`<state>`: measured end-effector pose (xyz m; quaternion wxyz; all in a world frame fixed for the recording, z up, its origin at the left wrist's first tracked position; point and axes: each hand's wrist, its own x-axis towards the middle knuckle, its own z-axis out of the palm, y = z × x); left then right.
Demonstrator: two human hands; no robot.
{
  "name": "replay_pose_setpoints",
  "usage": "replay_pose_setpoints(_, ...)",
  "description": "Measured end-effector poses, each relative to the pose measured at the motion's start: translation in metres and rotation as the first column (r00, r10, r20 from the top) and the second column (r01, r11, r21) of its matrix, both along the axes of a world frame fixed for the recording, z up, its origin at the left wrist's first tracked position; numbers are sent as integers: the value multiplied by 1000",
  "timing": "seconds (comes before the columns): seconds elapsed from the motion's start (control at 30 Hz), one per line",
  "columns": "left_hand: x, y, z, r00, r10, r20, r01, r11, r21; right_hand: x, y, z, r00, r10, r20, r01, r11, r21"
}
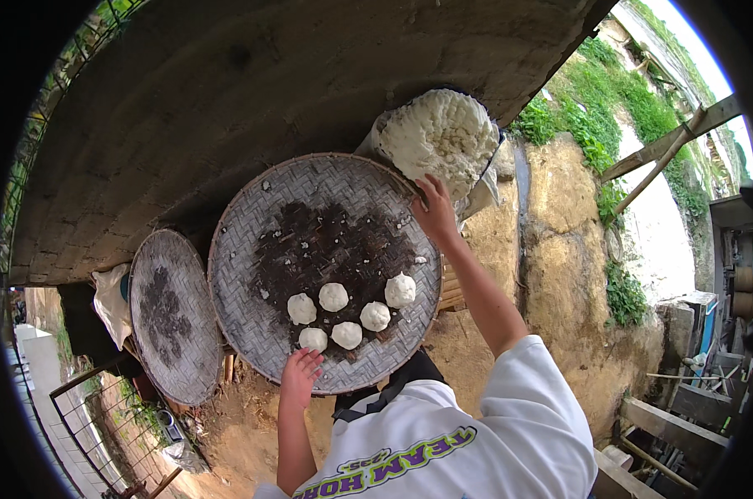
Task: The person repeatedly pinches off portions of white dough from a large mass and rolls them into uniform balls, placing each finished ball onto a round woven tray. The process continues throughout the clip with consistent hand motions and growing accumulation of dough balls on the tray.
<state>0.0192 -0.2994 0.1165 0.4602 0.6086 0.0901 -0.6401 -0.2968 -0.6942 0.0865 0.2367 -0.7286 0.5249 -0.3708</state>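
A round woven bamboo tray [237, 249] lies in front of me, its middle darkened and dotted with white crumbs. Several rough white balls of a dough-like mass sit on its near half, among them one ball [313, 339] close to the rim. My left hand [301, 376] is at the near rim just below that ball, fingers stretched and nothing in them. At the tray's far right rim, my right hand [434, 209] reaches with spread fingers toward an open sack [385, 140] filled with a crumbly white mass [439, 133]. No material shows in the right hand.
A second, smaller woven tray [164, 366] leans at the left beside a pale bag [110, 299]. A brick wall [185, 91] rises behind the trays. On the right are bare earth, green plants [624, 295] and wooden beams [676, 150]; a wire fence [93, 424] stands at lower left.
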Motion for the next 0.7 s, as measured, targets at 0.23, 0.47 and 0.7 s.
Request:
replay_pose_setpoints(0.23,-41,6,-10,995,95,32,-98,989,111,-66,-195,14,959,-113,-258,76,986,-150)
replay_pose_setpoints(0.47,-69,-18,-6,994,101,48,-108,980,169,-9,-190,-54,638,115,-761,-509,805,-304)
replay_pose_setpoints(0.7,-72,-28,-2,989,133,63,-139,984,107,-79,-188,-51,542,318,-778,-506,863,0)
